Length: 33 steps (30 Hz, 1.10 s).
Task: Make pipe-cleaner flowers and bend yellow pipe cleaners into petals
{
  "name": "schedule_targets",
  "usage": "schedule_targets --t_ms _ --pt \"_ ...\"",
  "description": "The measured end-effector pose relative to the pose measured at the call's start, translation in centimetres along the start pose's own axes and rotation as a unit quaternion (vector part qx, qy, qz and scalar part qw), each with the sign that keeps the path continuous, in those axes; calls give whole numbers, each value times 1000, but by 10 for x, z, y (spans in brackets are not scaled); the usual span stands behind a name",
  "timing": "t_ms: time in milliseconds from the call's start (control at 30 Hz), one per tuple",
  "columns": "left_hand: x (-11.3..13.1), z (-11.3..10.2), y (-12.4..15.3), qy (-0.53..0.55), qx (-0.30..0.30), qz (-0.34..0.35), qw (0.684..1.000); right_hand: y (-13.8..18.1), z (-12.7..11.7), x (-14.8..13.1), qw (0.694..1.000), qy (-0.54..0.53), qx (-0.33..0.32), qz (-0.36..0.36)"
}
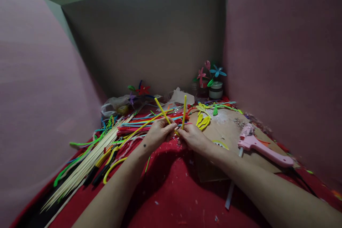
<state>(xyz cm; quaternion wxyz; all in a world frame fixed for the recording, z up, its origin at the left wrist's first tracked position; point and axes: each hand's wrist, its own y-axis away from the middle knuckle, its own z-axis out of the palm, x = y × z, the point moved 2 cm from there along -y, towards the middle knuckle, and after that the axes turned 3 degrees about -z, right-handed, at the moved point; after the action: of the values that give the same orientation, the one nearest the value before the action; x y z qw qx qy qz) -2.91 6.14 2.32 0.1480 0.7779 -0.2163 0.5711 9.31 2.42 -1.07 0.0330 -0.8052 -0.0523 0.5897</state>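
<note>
A yellow pipe cleaner [184, 112] is bent into a V between my two hands, its two ends pointing up and apart. My left hand [161, 130] pinches its left arm near the bend. Closed around the right arm is my right hand [191, 136], its fingertips close to the left ones. Both hands hover over the red cloth, near the front of a pile of coloured pipe cleaners [149, 124]. Shaped yellow pipe-cleaner pieces [203, 122] lie just beyond my right hand.
A pink glue gun [264, 149] rests on cardboard [227, 131] at right. Wooden skewers [91, 160] and black-and-yellow pliers [105, 162] lie at left. Pipe-cleaner flowers in a pot [216, 91] stand at the back. Scraps dot the red cloth [171, 192].
</note>
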Motion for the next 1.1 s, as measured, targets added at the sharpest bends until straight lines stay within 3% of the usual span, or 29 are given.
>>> schedule_targets --t_ms 200,300,400,533,633,767,967,1100 --pt "3 8 3 -12 -69 19 997 -2 5 10 997 -6 -70 32" --pt "6 13 6 3 -62 32 998 -2 7 11 995 -24 -75 58" --pt "5 11 5 40 -23 25 999 1 6 5 986 -136 -61 77" --pt "0 1 2 101 38 19 994 4 1 -3 921 -373 -97 57" --pt "0 -2 2 152 44 26 987 5 -1 -4 882 -449 -126 71" --pt "1 0 3 193 15 19 981 6 1 -2 871 -465 -142 76" --pt "-2 -1 3 151 -37 -17 988 6 3 -1 908 -393 -137 38" --pt "-1 -2 4 160 -41 -21 986 8 0 -2 864 -471 -159 85"
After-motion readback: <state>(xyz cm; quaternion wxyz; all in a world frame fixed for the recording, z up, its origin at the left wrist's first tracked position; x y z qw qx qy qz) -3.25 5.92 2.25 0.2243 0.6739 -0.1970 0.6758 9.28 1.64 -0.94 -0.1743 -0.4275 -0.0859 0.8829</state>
